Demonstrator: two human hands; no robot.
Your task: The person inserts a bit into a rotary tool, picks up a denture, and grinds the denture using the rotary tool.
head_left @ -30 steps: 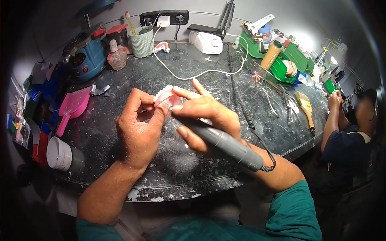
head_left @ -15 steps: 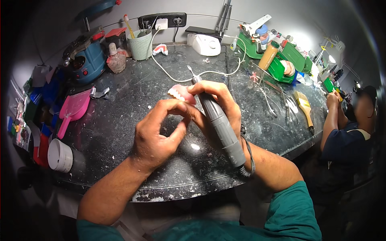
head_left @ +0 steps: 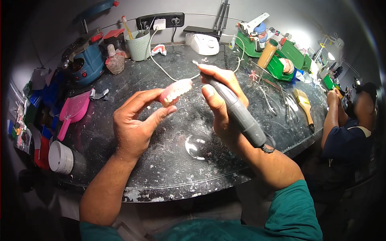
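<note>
Between the thumb and fingers of my left hand is a denture with a pink base and a row of pale teeth. It is held up above the dark worktop, teeth toward me. My right hand grips a grey rotary handpiece like a thick pen, its thin bur pointing up and away from me. The bur stands apart from the denture, beyond it and a little to the right. A coiled cord hangs at the handpiece's rear end, partly hidden by my wrist.
On the left stand a blue machine, a pink dustpan and a white tub. Behind are a cup of tools and a white control box. Pliers, a brush and green boxes lie right, near another person.
My hands have moved apart. The denture, earlier touched by both hands, is now in my left hand alone and turned; my right hand has shifted right with the handpiece.
</note>
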